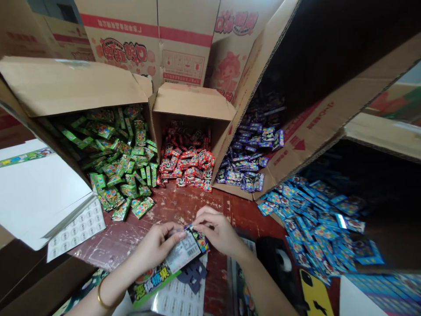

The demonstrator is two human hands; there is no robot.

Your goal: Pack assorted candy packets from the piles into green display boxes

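Observation:
My left hand [157, 245] and my right hand [217, 230] are both closed on one colourful printed packet [184, 254], near the table's front edge. The left grips its middle with the thumb on top. The right pinches its far top corner. A gold bangle [100, 296] is on my left wrist. Under the packet lies a sticker sheet [179, 300].
Four open cartons lie on their sides on the red table [184, 204], spilling small sachets: green [121, 162], red [187, 164], purple [250, 158], blue [312, 219]. White sheets and a sticker sheet [77, 230] lie left. A tape dispenser [279, 259] and a yellow phone [315, 294] sit at right.

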